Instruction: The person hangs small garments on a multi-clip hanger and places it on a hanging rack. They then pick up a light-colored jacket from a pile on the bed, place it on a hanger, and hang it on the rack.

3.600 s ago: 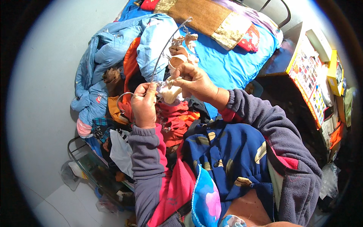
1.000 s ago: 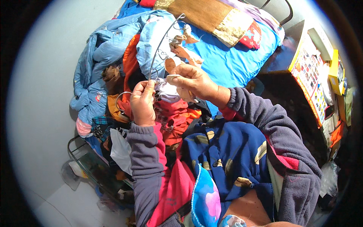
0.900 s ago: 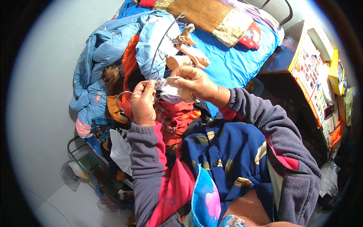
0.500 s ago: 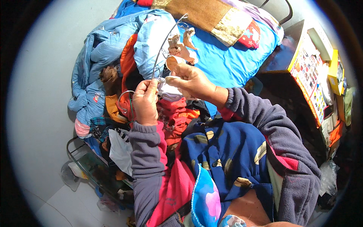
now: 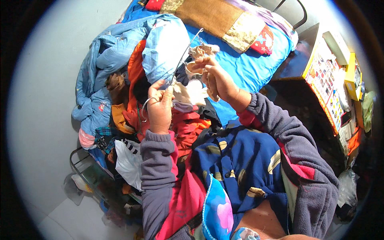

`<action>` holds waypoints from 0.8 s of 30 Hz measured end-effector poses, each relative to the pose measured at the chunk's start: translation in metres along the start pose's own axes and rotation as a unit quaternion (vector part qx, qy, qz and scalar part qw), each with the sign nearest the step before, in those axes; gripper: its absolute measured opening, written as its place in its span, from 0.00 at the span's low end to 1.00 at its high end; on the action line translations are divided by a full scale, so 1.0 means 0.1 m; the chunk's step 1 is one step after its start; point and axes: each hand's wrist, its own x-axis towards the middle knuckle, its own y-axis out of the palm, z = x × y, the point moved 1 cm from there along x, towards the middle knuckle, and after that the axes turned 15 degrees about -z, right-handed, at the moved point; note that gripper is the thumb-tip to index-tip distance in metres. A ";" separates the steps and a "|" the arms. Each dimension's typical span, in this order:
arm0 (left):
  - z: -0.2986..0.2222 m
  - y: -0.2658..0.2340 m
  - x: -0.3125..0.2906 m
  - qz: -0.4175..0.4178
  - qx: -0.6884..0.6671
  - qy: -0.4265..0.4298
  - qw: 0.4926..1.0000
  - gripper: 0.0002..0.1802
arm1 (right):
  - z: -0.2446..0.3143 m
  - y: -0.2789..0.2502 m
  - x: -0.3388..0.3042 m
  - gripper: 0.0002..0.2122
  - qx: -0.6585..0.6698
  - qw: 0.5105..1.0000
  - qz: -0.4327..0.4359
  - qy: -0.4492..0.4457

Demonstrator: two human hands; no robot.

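Note:
A thin grey wire hanger (image 5: 184, 56) slants up and away from my left hand (image 5: 161, 106), which is closed round its near end. Its curved hook (image 5: 145, 107) bends out beside that hand. Several beige, sock-like pieces of cloth hang along the hanger, one crumpled piece (image 5: 204, 50) near its far end. To the right of the wire, my right hand (image 5: 222, 82) has bent fingers at the open cuff of a beige sock (image 5: 194, 69). Its exact grip is partly hidden. Pale cloth (image 5: 190, 93) hangs below, between my hands.
A bed with a blue sheet (image 5: 244, 66) lies ahead, bearing a light blue quilt (image 5: 116, 44) and a brown woven mat (image 5: 210, 16). Red and orange clothes (image 5: 186, 128) are heaped under my hands. A white bag (image 5: 128, 162) lies left; a box-like cabinet (image 5: 320, 80) stands right.
My right hand has moved slightly right and its fingers have shifted on the cloth. The hanger has tilted further right with its hanging pieces, and my left hand has moved slightly right.

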 end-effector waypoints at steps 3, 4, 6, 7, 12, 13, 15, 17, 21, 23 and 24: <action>-0.09 0.07 -0.03 0.027 -0.075 0.000 0.997 0.32 | 0.11 0.01 -0.05 0.19 0.020 0.994 0.098 -0.035; -0.12 0.08 -0.04 0.043 -0.065 0.003 0.997 0.39 | 0.12 0.06 -0.02 0.19 0.006 0.993 0.095 -0.066; -0.16 0.12 -0.07 0.077 -0.078 -0.006 0.994 0.40 | 0.14 0.13 0.00 0.23 -0.086 0.957 0.146 -0.234; -0.18 0.14 -0.09 0.112 -0.109 0.007 0.988 0.39 | 0.14 0.18 0.02 0.26 -0.190 0.894 0.153 -0.376; -0.12 0.21 0.02 0.140 -0.020 0.008 0.990 0.17 | 0.01 0.36 -0.04 0.26 -0.133 0.920 0.211 -0.302; -0.10 0.23 0.04 0.142 -0.004 0.028 0.989 0.15 | 0.00 0.37 -0.10 0.25 -0.099 0.943 0.201 -0.246; -0.08 0.23 0.03 0.126 -0.016 0.033 0.991 0.13 | 0.07 0.38 -0.15 0.26 -0.087 0.957 0.182 -0.210; -0.07 0.25 -0.01 0.091 -0.070 -0.006 0.993 0.11 | 0.17 0.35 -0.19 0.24 -0.066 0.968 0.178 -0.166; -0.17 0.18 -0.06 0.058 -0.124 -0.021 0.990 0.07 | 0.35 0.10 -0.27 0.22 -0.208 0.964 0.153 -0.058; -0.20 0.17 -0.08 0.051 -0.131 -0.011 0.990 0.07 | 0.35 0.00 -0.27 0.19 -0.294 0.942 0.153 -0.056; -0.21 0.16 -0.08 0.049 -0.135 -0.009 0.990 0.07 | 0.32 0.00 -0.25 0.15 -0.271 0.945 0.164 -0.085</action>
